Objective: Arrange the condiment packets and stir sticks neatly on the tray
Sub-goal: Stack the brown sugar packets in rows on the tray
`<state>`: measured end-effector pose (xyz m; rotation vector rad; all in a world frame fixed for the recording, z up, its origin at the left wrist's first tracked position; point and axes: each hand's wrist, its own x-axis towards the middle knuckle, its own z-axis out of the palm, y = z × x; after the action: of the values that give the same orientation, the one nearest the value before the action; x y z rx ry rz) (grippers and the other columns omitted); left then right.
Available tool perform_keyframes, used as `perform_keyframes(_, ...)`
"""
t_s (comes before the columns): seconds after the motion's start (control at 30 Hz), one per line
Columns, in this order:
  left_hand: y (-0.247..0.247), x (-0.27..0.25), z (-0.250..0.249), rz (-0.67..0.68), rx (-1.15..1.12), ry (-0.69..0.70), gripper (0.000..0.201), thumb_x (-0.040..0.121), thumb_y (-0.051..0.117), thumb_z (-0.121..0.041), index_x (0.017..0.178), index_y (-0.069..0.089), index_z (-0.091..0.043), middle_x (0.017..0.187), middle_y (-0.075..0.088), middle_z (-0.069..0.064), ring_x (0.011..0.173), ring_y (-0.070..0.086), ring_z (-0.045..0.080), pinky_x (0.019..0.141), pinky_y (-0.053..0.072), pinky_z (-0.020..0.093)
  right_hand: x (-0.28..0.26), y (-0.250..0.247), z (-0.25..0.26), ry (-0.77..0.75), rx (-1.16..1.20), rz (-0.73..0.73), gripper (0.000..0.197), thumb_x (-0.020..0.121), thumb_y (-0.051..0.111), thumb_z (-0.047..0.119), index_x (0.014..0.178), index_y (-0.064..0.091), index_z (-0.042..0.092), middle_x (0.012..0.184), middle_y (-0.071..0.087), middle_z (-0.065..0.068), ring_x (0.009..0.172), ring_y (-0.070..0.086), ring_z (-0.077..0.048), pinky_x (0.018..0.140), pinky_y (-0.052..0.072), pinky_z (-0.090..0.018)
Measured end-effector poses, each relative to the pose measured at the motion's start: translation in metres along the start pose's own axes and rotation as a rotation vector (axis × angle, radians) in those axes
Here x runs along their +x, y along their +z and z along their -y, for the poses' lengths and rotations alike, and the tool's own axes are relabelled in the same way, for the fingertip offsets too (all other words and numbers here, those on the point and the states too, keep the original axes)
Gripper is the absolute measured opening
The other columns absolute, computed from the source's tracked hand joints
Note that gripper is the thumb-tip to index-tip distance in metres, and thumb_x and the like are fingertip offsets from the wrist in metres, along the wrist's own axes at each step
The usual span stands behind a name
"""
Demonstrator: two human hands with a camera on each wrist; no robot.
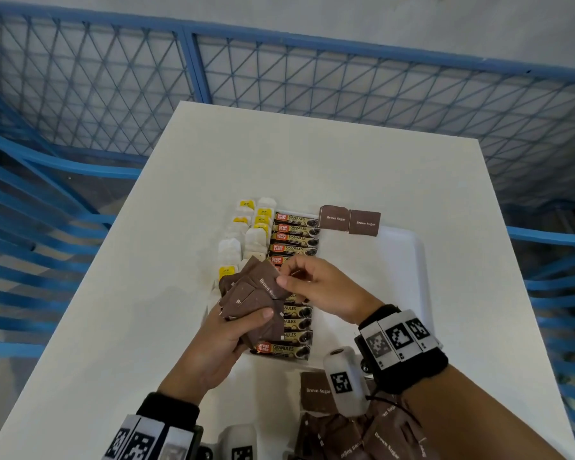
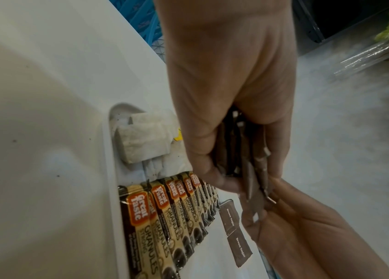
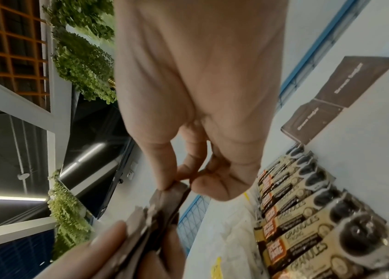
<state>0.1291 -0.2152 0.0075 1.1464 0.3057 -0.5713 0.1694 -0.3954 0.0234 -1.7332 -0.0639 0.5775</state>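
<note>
Left hand [image 1: 213,346] clenched round fanned stack of brown paper sugar packets [image 1: 253,303] above white plastic tray [image 1: 409,260]; right hand [image 1: 319,287] pinching topmost packet.

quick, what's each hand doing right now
Left hand: closed, gripping a bunch of brown sugar packets.
Right hand: closed, fingers pinching the top packet of that bunch.

Brown packets [image 1: 348,220]: "Brown Sugar". Coffee sachets [image 1: 295,239]: "Great Taste GRANULES"; "STRONG" readable in left wrist view.
</note>
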Motion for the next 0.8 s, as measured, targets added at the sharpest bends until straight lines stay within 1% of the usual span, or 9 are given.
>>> perform_keyframes(0.1,-0.004,-0.001,0.0,-0.038,-0.001,0.008,0.055,0.066,0.076,-0.001,0.118,0.061,-0.013,0.105,0.072,0.01,0.096,0.069,0.023,0.075,0.058,0.03,-0.001,-0.006,0.0,0.042,0.1,-0.028,0.011,0.095,0.049,0.01,0.086,0.047,0.017,0.082,0.056,-0.001,0.07,0.055,-0.01,0.058,0.049,-0.018)
perform_keyframes(0.2,-0.006,-0.002,0.0,-0.054,-0.001,-0.001,0.049,0.064,0.078,-0.002,0.11,0.064,-0.013,0.103,0.072,0.011,0.096,0.069,0.025,0.082,0.055,0.034,-0.003,-0.01,0.002,0.042,0.173,-0.021,0.012,0.096,0.045,0.008,0.088,0.044,0.016,0.081,0.057,-0.006,0.065,0.06,-0.01,0.055,0.052,-0.019)
perform_keyframes(0.3,-0.004,-0.002,0.0,-0.035,-0.001,-0.005,0.048,0.066,0.077,-0.003,0.112,0.064,-0.013,0.104,0.072,0.01,0.096,0.069,0.023,0.077,0.057,0.029,-0.003,-0.011,0.002,0.041,0.154,0.003,0.01,0.097,0.044,0.009,0.09,0.044,0.016,0.086,0.059,-0.006,0.068,0.061,-0.012,0.057,0.054,-0.021)
perform_keyframes(0.37,-0.003,-0.001,0.0,-0.022,-0.003,-0.013,0.049,0.065,0.074,-0.007,0.113,0.063,-0.011,0.107,0.071,0.011,0.099,0.068,0.024,0.077,0.057,0.029,-0.004,-0.01,0.002,0.047,0.144,0.006,0.01,0.097,0.045,0.01,0.091,0.046,0.018,0.087,0.061,-0.004,0.065,0.062,-0.012,0.052,0.052,-0.02)
perform_keyframes(0.5,-0.006,-0.001,0.001,-0.022,-0.035,-0.006,0.057,0.058,0.079,-0.013,0.113,0.063,-0.009,0.11,0.069,0.016,0.106,0.065,0.031,0.091,0.052,0.041,-0.004,-0.013,0.0,0.029,0.2,-0.044,0.007,0.096,0.047,0.012,0.096,0.053,0.017,0.078,0.064,-0.002,0.047,0.057,-0.014,0.042,0.044,-0.02)
perform_keyframes(0.57,-0.009,-0.003,0.002,-0.027,-0.042,-0.008,0.055,0.059,0.08,-0.013,0.112,0.064,-0.01,0.11,0.069,0.016,0.106,0.065,0.031,0.09,0.053,0.041,-0.004,-0.017,-0.003,0.032,0.303,-0.064,0.011,0.094,0.05,0.009,0.099,0.055,0.016,0.08,0.063,-0.007,0.049,0.057,-0.013,0.044,0.045,-0.021)
perform_keyframes(0.67,-0.014,-0.004,0.003,-0.027,-0.059,-0.008,0.043,0.061,0.083,-0.013,0.102,0.071,-0.015,0.106,0.071,0.014,0.097,0.069,0.025,0.07,0.058,0.03,-0.006,-0.026,-0.007,0.033,0.424,-0.061,0.023,0.089,0.053,0.002,0.108,0.057,0.015,0.085,0.061,-0.009,0.061,0.064,-0.014,0.053,0.05,-0.021)
perform_keyframes(0.77,-0.017,-0.004,0.003,-0.024,-0.052,0.004,0.066,0.039,0.093,-0.026,0.101,0.071,-0.016,0.106,0.071,0.013,0.095,0.069,0.023,0.067,0.057,0.028,-0.008,-0.041,-0.012,0.027,0.42,-0.066,0.033,0.086,0.055,-0.005,0.112,0.058,0.015,0.089,0.063,-0.007,0.071,0.066,-0.013,0.061,0.052,-0.019)
perform_keyframes(0.8,-0.018,-0.004,0.003,-0.029,-0.049,0.002,0.07,0.039,0.092,-0.024,0.105,0.069,-0.015,0.107,0.071,0.013,0.096,0.069,0.024,0.068,0.057,0.028,-0.008,-0.047,-0.015,0.027,0.378,-0.087,0.035,0.085,0.056,-0.006,0.112,0.059,0.017,0.088,0.064,-0.006,0.072,0.066,-0.013,0.063,0.052,-0.019)
